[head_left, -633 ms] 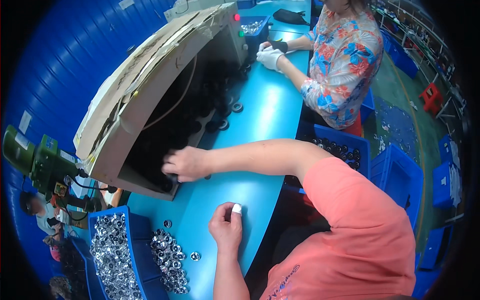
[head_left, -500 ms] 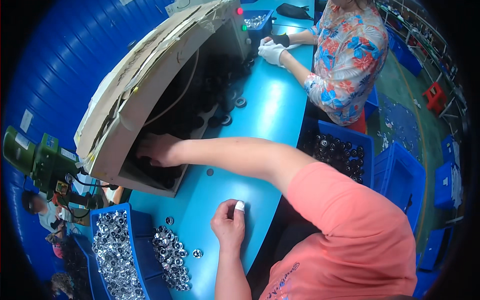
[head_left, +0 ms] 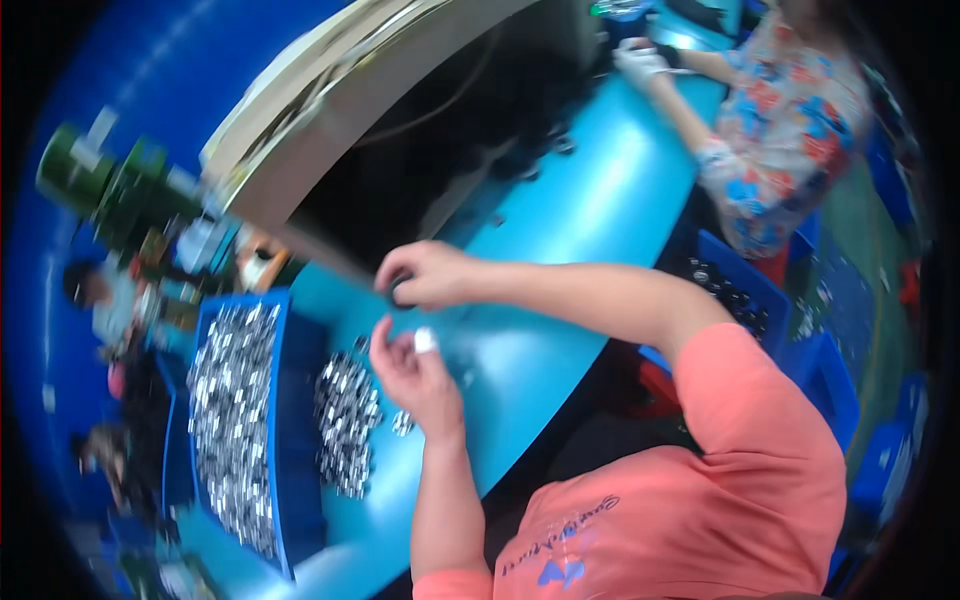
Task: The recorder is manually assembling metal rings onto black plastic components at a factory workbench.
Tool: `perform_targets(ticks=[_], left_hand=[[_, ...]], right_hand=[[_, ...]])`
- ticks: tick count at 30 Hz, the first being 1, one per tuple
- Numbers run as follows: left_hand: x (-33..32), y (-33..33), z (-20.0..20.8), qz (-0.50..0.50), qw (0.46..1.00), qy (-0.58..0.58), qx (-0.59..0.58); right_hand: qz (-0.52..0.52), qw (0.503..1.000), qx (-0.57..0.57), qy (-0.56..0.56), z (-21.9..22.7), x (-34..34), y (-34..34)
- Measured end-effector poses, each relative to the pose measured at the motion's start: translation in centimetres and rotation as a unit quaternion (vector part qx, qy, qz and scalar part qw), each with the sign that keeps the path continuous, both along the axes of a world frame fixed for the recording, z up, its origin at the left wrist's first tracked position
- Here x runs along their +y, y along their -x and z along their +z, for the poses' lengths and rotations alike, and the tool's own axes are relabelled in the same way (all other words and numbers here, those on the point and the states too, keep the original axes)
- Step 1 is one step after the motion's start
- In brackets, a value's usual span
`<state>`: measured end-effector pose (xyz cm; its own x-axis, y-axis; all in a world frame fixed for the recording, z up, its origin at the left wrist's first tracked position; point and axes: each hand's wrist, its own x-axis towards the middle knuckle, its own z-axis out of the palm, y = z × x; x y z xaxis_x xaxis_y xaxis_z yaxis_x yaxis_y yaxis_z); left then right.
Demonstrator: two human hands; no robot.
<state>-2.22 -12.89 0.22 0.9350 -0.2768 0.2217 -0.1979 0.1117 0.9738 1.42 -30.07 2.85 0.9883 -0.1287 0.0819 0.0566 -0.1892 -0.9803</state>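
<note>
My right hand (head_left: 432, 275) is above the blue table, in front of the lower end of a box-like housing, its fingers closed on a small black round part (head_left: 402, 290). Just below it, my left hand (head_left: 415, 380) is turned up with loosely curled fingers set apart, and I see nothing in it. A white covering (head_left: 426, 340) wraps the tip of its thumb. To the left of that hand, a pile of small shiny silver-and-black parts (head_left: 345, 425) lies on the table, with a single ring-shaped part (head_left: 402, 423) nearer the wrist. Motion blurs the picture.
A blue bin (head_left: 283, 400) full of shiny parts stands at the left. The pale housing (head_left: 300, 190) with a dark inside rises behind my hands, beside a green machine (head_left: 130, 190). Across the table (head_left: 610, 190), a co-worker's gloved hand (head_left: 640, 62) works. Blue bins (head_left: 750, 280) stand at the right.
My right hand has come out of the housing with a black round part and moved near my left hand. The left hand has risen and opened somewhat. The whole view has shifted.
</note>
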Motion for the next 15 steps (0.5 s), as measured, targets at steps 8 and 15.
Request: perform_targets(ticks=[8, 15], left_hand=[[4.2, -3.0, 2.1, -0.040, 0.992, -0.117, -0.039], [7.8, -4.2, 0.1, -0.075, 0.996, -0.016, 0.046]], right_hand=[[0.112, 0.964, 0.105, -0.218, -0.2, 5.3, 0.4], [0.205, 0.914, 0.140, -0.322, -2.3, 6.1, 0.4]])
